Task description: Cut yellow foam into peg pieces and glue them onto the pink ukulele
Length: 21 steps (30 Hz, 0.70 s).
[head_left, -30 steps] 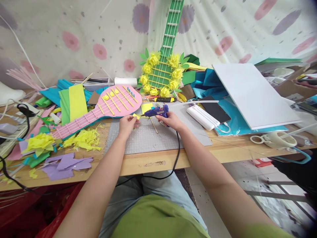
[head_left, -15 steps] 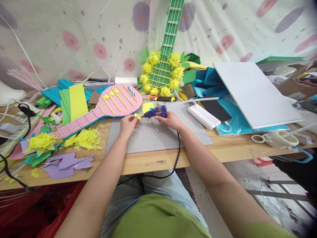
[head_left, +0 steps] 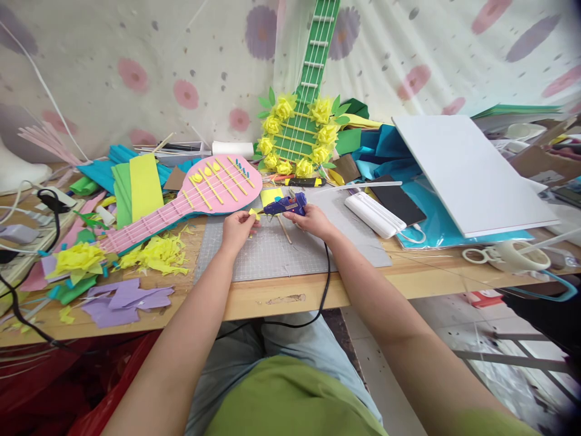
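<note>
In my right hand (head_left: 313,221) is a blue glue gun (head_left: 285,205), its nozzle pointing left. My left hand (head_left: 239,230) pinches a small piece of yellow paper (head_left: 254,213) right at the nozzle tip. Both hands are over a grey cutting mat (head_left: 272,263). A thin stick (head_left: 285,231) lies on the mat below the glue gun, and a yellow paper square (head_left: 271,195) lies just behind it. From the glue gun's handle a black cord (head_left: 327,284) runs down over the table edge.
Left of the mat lies a pink paper lute (head_left: 218,184) near yellow paper scraps (head_left: 158,254) and purple scraps (head_left: 127,303). A green lute with yellow flowers (head_left: 295,136) stands behind. At right are a white power bank (head_left: 374,214), a white board (head_left: 472,175) and scissors (head_left: 476,255).
The view has shifted slightly. The yellow paper piece in my left hand has tilted a little at the nozzle; the glue gun stays almost in place.
</note>
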{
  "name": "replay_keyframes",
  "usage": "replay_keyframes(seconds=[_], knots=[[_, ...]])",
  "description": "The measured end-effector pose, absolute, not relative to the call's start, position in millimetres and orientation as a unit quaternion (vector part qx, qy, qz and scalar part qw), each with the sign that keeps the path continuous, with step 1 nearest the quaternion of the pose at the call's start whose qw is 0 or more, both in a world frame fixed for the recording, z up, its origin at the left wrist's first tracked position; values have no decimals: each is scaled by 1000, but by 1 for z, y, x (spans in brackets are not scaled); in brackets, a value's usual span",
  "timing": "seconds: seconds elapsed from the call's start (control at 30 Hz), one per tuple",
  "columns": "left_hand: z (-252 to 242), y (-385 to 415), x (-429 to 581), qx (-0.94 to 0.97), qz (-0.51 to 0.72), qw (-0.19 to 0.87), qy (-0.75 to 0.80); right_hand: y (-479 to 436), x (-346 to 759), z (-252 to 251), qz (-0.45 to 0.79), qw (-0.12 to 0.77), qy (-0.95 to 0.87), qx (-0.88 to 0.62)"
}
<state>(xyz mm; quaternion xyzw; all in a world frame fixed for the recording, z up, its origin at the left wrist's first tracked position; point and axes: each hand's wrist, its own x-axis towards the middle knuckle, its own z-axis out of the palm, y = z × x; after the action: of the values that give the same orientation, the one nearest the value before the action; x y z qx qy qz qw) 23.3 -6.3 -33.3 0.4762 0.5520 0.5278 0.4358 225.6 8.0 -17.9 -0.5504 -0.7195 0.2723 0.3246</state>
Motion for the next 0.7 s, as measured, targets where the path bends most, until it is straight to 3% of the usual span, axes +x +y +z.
replay_keyframes(seconds=[0.7], knots=[[-34,-7,25,503,500,431,558,7,217,-12,296,352,-708,-537]])
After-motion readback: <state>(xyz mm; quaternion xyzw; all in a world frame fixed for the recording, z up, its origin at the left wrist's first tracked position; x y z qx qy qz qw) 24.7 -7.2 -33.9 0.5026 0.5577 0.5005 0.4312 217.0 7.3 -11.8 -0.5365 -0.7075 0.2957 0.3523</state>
